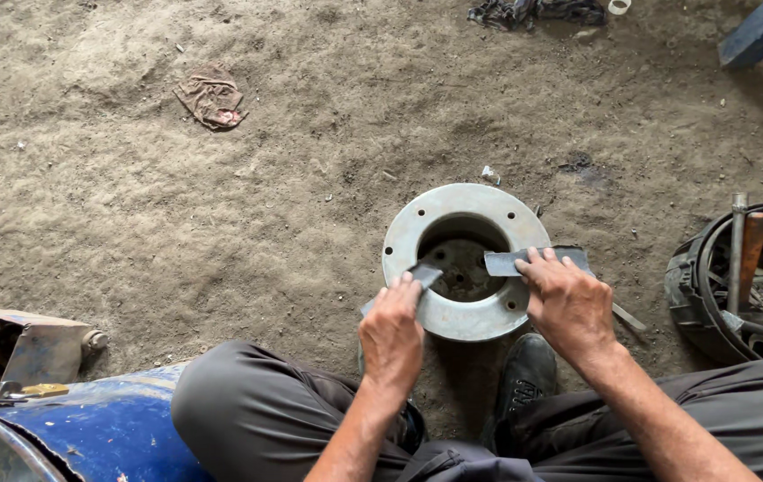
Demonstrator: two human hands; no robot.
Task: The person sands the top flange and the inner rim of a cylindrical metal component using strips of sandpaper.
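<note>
- Your left hand point(391, 332) is curled narrow around a grey strip point(421, 276), fingers bent over its near end; the strip's far tip pokes over the inner edge of the metal ring point(417, 220).
- Your right hand point(567, 299) presses a second grey strip point(508, 261) flat against the ring's right side, fingers stretched forward and close together, fingertips on the strip.
- The metal ring lies flat on the dirt floor point(310, 178) just ahead of your knees, its round hole open in the middle, with small bolt holes around its face.
- Your black shoe point(526, 375) sits just below the ring, touching or nearly touching its near rim.
- A black bucket point(689, 286) of tools stands to your right, well apart from the ring.
- A blue drum point(105, 428) lies by your left knee.
- A crumpled rag point(212, 96) rests on the dirt farther off.
</note>
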